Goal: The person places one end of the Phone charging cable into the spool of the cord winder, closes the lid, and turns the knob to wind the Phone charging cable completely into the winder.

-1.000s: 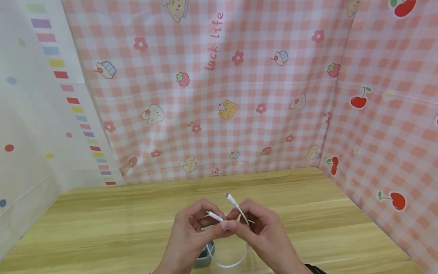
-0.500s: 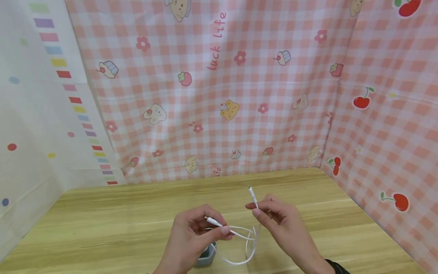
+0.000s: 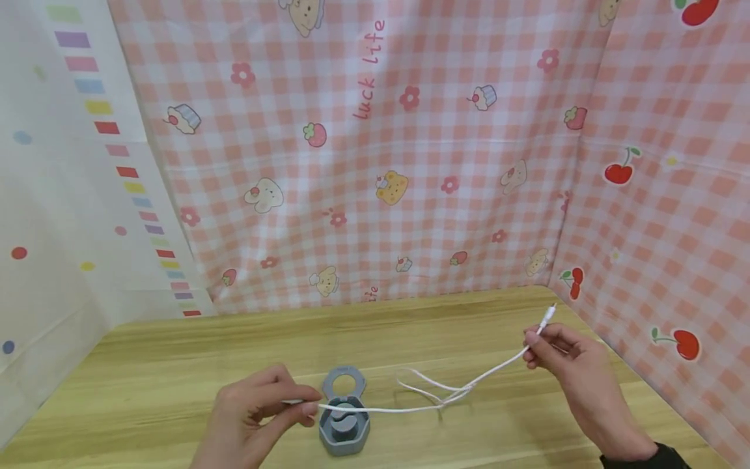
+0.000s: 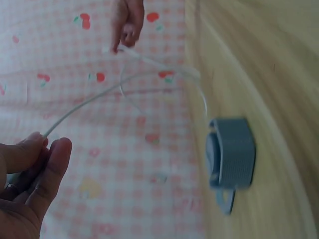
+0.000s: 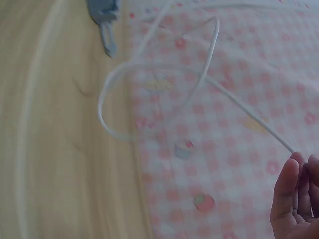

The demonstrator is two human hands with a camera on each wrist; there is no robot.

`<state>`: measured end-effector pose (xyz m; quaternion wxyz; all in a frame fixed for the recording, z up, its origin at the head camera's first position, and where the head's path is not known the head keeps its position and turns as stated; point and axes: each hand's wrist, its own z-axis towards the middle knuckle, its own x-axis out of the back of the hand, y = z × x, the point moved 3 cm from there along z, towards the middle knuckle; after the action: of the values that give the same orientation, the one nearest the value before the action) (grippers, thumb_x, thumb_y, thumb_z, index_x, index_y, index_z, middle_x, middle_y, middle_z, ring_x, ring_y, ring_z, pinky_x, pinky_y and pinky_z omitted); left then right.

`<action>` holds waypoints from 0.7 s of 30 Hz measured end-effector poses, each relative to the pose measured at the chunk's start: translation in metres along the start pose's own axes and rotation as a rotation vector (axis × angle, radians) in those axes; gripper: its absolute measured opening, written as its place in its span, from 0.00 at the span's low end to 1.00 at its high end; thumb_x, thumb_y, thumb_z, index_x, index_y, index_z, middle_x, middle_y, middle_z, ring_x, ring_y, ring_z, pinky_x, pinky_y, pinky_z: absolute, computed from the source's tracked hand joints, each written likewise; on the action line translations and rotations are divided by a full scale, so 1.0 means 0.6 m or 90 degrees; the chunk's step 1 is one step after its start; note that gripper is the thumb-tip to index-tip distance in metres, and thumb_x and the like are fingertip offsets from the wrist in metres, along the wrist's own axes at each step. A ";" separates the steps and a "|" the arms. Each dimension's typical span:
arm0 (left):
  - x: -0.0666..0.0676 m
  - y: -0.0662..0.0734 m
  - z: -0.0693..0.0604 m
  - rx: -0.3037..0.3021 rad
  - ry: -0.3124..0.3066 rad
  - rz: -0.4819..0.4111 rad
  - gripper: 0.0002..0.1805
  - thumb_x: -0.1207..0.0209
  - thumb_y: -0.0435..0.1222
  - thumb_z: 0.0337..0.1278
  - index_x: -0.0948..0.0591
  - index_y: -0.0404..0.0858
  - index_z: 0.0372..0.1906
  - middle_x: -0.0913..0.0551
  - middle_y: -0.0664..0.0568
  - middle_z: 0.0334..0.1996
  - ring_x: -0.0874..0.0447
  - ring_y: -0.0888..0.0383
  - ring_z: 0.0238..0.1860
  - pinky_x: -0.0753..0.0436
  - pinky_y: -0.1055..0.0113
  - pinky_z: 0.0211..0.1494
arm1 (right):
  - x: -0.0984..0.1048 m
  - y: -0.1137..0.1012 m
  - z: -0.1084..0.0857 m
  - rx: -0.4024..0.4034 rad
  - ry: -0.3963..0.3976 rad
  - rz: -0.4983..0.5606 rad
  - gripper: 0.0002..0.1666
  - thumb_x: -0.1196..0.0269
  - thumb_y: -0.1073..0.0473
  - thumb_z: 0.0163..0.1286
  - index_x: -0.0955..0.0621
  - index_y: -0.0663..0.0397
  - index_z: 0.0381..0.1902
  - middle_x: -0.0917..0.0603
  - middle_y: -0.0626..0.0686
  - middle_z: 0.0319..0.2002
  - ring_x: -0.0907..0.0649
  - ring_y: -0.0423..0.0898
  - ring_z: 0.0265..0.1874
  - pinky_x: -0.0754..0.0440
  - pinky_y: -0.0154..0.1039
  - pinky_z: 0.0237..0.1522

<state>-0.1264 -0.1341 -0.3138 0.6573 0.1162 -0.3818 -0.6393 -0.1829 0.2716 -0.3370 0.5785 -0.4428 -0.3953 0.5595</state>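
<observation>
A white charging cable (image 3: 404,410) stretches between my two hands above the table, with loose loops hanging near its middle. My left hand (image 3: 258,413) pinches one end between thumb and fingers; the plug there is mostly hidden by the hand. Out to the right, my right hand (image 3: 577,378) pinches the cable just below its other plug (image 3: 547,317), which points up and away. Under the cable, close to my left hand, a grey hexagonal case (image 3: 344,443) stands on the table, its ring-shaped lid (image 3: 344,372) swung back. A round core with a curved slot sits inside the case.
The wood-grain table (image 3: 222,352) spreads around the case. A pink checked cloth (image 3: 351,247) hangs behind the table, another checked cloth (image 3: 638,247) on the right, and a white dotted cloth (image 3: 53,195) on the left.
My hands have moved from close together to far apart, left hand leftward and right hand rightward. The cable has been drawn out from its bundle, and the grey case has come into fuller view.
</observation>
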 end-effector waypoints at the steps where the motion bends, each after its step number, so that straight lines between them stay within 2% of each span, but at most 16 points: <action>1: 0.012 0.002 -0.001 -0.009 0.011 0.017 0.14 0.37 0.20 0.47 0.14 0.36 0.39 0.22 0.52 0.26 0.14 0.64 0.29 0.14 0.67 0.28 | 0.014 -0.004 0.004 0.016 0.004 0.027 0.04 0.41 0.65 0.69 0.19 0.59 0.37 0.15 0.44 0.33 0.16 0.38 0.30 0.16 0.32 0.34; 3: 0.040 0.005 -0.003 -0.035 0.033 0.027 0.16 0.38 0.16 0.45 0.15 0.34 0.38 0.21 0.52 0.26 0.14 0.63 0.28 0.15 0.68 0.28 | 0.040 -0.012 0.012 0.043 0.014 0.081 0.06 0.42 0.67 0.69 0.18 0.58 0.37 0.14 0.45 0.32 0.15 0.38 0.31 0.15 0.32 0.36; 6: 0.085 0.008 -0.003 -0.084 0.065 -0.013 0.18 0.41 0.10 0.42 0.16 0.28 0.37 0.19 0.48 0.29 0.14 0.60 0.29 0.15 0.68 0.30 | 0.078 -0.025 0.020 0.082 0.037 0.158 0.09 0.44 0.71 0.69 0.17 0.61 0.38 0.13 0.48 0.33 0.14 0.41 0.30 0.15 0.33 0.37; 10: 0.148 0.006 -0.008 -0.117 0.102 -0.047 0.16 0.45 0.06 0.41 0.19 0.19 0.37 0.18 0.44 0.32 0.15 0.58 0.31 0.15 0.70 0.34 | 0.117 -0.034 0.025 0.085 0.078 0.215 0.07 0.43 0.72 0.67 0.18 0.63 0.38 0.12 0.51 0.32 0.13 0.44 0.30 0.14 0.34 0.39; 13: 0.191 -0.002 -0.018 -0.085 0.139 -0.043 0.14 0.47 0.06 0.43 0.21 0.16 0.37 0.18 0.44 0.33 0.14 0.57 0.32 0.15 0.71 0.36 | 0.136 -0.033 0.025 0.074 0.103 0.235 0.06 0.41 0.72 0.65 0.18 0.64 0.37 0.12 0.52 0.33 0.13 0.44 0.30 0.14 0.34 0.38; 14: 0.205 -0.007 -0.023 -0.078 0.148 -0.058 0.13 0.48 0.06 0.44 0.22 0.14 0.37 0.18 0.43 0.33 0.14 0.55 0.31 0.15 0.70 0.37 | 0.141 -0.031 0.025 0.071 0.106 0.242 0.06 0.41 0.72 0.65 0.18 0.64 0.37 0.11 0.52 0.33 0.12 0.44 0.30 0.14 0.34 0.38; 15: 0.218 -0.012 -0.027 -0.054 0.166 -0.041 0.13 0.48 0.07 0.45 0.22 0.14 0.38 0.17 0.44 0.33 0.14 0.56 0.31 0.15 0.70 0.38 | 0.146 -0.030 0.025 0.070 0.111 0.248 0.06 0.41 0.73 0.65 0.18 0.64 0.37 0.11 0.53 0.33 0.12 0.44 0.30 0.14 0.35 0.37; 17: 0.244 -0.020 -0.037 -0.007 0.205 0.028 0.11 0.48 0.09 0.48 0.22 0.15 0.38 0.17 0.47 0.32 0.14 0.58 0.29 0.15 0.73 0.39 | 0.154 -0.025 0.027 0.066 0.118 0.262 0.06 0.41 0.73 0.65 0.18 0.64 0.37 0.11 0.53 0.35 0.12 0.45 0.31 0.14 0.35 0.37; 21: 0.291 -0.044 -0.056 0.007 0.259 0.017 0.09 0.50 0.11 0.53 0.23 0.15 0.38 0.18 0.49 0.31 0.13 0.59 0.29 0.15 0.72 0.35 | 0.170 -0.015 0.031 0.050 0.140 0.261 0.05 0.40 0.71 0.65 0.18 0.63 0.36 0.11 0.51 0.34 0.12 0.44 0.30 0.14 0.34 0.37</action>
<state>-0.1433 -0.3117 -0.2918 0.7288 0.2412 -0.2462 -0.5916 -0.1920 0.3747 -0.3268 0.5088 -0.5498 -0.2094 0.6285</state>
